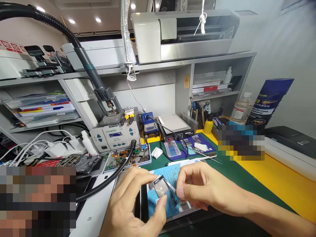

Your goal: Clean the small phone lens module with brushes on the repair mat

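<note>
My left hand (134, 204) pinches a small circuit board (160, 189) with a silver chip between thumb and forefinger, just above a blue work mat (170, 172). My right hand (204, 187) comes in from the right with fingers curled, thumb and forefinger pinched at the board's right edge, where a thin strip-like part shows. What that pinch holds is too small to name. Both hands hover low over the green bench mat (229, 171).
A soldering station (115, 133) with a black hose stands behind. Parts trays (128, 158), tweezers (207, 155), a hot plate (174, 126), a yellow bottle (208, 125), a clear bottle (240, 110) and a blue spray can (270, 100) ring the mat. A white phone (92, 210) lies left.
</note>
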The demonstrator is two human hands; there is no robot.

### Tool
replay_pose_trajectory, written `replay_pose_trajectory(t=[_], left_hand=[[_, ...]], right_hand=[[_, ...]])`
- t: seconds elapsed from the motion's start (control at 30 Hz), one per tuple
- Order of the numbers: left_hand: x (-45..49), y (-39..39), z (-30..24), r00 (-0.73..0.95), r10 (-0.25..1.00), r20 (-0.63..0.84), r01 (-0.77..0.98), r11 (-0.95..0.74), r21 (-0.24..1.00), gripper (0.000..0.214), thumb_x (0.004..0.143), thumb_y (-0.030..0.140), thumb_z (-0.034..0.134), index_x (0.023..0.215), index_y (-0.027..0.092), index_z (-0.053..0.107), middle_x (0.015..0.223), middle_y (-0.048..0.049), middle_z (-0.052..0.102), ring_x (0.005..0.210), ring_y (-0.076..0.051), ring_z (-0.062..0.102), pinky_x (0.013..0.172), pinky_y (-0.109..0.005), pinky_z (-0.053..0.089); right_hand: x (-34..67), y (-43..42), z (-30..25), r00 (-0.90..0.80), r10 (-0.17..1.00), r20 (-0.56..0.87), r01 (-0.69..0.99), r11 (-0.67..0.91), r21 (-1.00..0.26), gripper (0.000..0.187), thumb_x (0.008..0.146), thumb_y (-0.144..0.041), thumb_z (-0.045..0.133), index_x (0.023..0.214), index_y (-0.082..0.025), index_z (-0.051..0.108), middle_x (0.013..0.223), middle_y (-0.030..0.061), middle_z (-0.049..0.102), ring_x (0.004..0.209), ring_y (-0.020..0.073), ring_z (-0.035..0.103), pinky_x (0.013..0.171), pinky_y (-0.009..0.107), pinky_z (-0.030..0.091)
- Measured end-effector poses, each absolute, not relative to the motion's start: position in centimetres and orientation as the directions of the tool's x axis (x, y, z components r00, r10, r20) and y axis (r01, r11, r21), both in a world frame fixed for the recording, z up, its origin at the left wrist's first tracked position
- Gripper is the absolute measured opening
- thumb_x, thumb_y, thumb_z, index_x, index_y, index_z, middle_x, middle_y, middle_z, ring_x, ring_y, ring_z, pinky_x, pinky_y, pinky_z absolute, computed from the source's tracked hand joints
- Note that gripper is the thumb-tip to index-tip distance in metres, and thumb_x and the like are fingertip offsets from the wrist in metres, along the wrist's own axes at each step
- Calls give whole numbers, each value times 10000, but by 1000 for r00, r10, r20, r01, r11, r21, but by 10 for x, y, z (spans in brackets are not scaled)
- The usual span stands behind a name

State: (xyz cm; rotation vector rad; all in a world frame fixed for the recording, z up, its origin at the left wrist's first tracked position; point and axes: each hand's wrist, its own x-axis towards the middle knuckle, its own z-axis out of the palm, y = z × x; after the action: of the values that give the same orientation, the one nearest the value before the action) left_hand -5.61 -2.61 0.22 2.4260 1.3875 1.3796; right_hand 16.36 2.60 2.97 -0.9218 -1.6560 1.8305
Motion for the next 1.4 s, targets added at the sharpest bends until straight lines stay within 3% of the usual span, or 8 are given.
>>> replay_pose_trajectory(t=[0.5, 0.9, 1.03, 1.4], left_hand=[[-54, -23, -2, 267, 682, 681, 679, -634, 369, 314, 796, 124, 664, 1076, 209, 548, 950, -55, 571, 869, -207, 588, 781, -350, 498], [-55, -23, -2, 286, 651, 704, 690, -649, 320, 332, 774, 115, 674, 1067, 215, 555, 926, -63, 586, 844, -222, 584, 782, -377, 503], [-55, -23, -3, 295, 646, 704, 693, -652, 307, 335, 766, 112, 676, 1065, 212, 564, 917, -67, 586, 849, -228, 583, 786, -383, 505], [-51, -21, -6, 357, 605, 711, 688, -685, 238, 396, 726, 85, 689, 1076, 203, 546, 879, -77, 587, 816, -243, 555, 752, -412, 490]], right_hand=[[165, 25, 28, -688, 707, -161, 104, -123, -987, 274, 746, -348, 834, 768, -130, 671, 578, -32, 576, 492, 74, 476, 438, 160, 355], [163, 23, 29, -719, 686, -111, 25, -135, -991, 281, 742, -325, 850, 845, -136, 669, 595, -66, 511, 518, 58, 356, 485, 199, 274], [161, 20, 26, -704, 704, -90, -15, -141, -990, 231, 807, -306, 779, 902, -128, 667, 642, -37, 543, 560, 83, 379, 521, 227, 291], [160, 16, 19, -608, 794, -8, 139, 97, -986, 268, 895, -393, 678, 975, -142, 727, 780, 29, 599, 632, 126, 439, 581, 255, 375]])
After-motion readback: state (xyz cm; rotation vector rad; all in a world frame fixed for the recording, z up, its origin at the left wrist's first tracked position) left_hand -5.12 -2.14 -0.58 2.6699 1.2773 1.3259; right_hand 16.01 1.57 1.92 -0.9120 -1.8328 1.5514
